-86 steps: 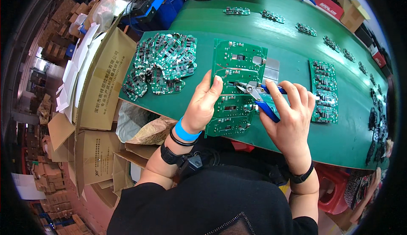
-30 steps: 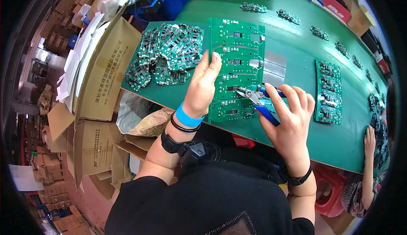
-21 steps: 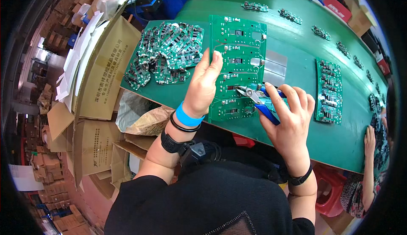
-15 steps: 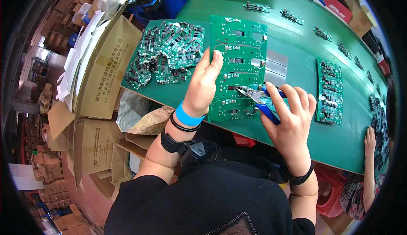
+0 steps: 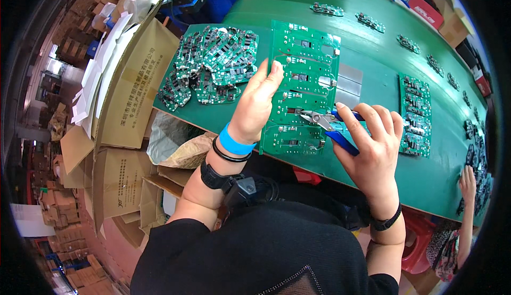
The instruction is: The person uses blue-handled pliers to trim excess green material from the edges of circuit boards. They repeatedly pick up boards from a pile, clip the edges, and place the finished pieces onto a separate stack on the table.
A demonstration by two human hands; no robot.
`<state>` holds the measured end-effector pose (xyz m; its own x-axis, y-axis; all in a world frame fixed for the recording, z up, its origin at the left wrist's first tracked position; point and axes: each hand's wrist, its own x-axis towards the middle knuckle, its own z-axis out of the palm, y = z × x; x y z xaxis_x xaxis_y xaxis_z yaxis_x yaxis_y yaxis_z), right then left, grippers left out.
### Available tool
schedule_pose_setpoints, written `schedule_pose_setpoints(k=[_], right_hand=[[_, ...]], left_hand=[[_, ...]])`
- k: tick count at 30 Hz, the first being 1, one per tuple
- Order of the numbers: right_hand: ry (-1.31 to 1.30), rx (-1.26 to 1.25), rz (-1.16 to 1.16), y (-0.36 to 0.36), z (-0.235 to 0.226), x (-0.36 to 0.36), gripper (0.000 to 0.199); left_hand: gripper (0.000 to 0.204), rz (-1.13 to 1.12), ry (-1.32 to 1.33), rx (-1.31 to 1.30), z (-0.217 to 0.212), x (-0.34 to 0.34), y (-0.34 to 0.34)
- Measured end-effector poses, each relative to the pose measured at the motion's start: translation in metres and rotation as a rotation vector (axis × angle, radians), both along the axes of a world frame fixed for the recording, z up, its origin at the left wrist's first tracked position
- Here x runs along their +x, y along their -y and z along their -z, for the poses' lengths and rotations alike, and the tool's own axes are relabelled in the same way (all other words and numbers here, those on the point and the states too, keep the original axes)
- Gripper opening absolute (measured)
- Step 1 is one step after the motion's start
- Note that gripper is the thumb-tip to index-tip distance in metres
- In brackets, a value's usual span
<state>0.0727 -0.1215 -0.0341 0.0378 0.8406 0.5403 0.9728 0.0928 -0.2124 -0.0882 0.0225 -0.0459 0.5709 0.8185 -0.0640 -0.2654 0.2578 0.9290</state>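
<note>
My left hand [image 5: 257,106] is closed on the left edge of a green circuit board panel [image 5: 304,61], its thumb on top. The panel is divided into several joined boards and is held at a tilt above the table. In my right hand [image 5: 375,146] is a pair of cutting pliers [image 5: 324,122] with blue handles. Their metal jaws lie over the panel's lower part, near a small dark component; whether they touch it I cannot tell. Left of the panel lies a heap of populated circuit boards [image 5: 213,63].
Another panel [image 5: 415,115] lies to the right on the green table [image 5: 367,175]. Small boards [image 5: 408,43] stand in a row along the far side. A grey metal plate [image 5: 349,82] lies behind the pliers. Cardboard boxes [image 5: 138,98] stand at left. A co-worker's hand [image 5: 467,184] is at far right.
The panel's top has swung slightly to the right. My right hand and the pliers have shifted a little right. The co-worker's hand has moved slightly.
</note>
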Motion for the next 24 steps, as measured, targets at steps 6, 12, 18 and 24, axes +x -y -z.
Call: schedule_pose_setpoints(k=[6, 12, 18, 24], right_hand=[[0.017, -0.002, -0.001, 0.0, -0.003, 0.001, 0.054], [0.044, -0.005, 0.005, -0.001, -0.004, 0.001, 0.054], [0.06, 0.004, -0.024, -0.003, 0.001, 0.003, 0.053], [0.055, 0.036, -0.028, -0.005, 0.008, 0.003, 0.052]], left_hand=[[0.036, 0.082, 0.094, -0.023, -0.013, 0.004, 0.005], [0.038, 0.08, 0.028, 0.013, -0.012, 0.003, 0.002], [0.038, 0.083, 0.037, 0.001, -0.012, 0.002, 0.002], [0.038, 0.083, 0.052, -0.041, -0.011, 0.001, 0.002]])
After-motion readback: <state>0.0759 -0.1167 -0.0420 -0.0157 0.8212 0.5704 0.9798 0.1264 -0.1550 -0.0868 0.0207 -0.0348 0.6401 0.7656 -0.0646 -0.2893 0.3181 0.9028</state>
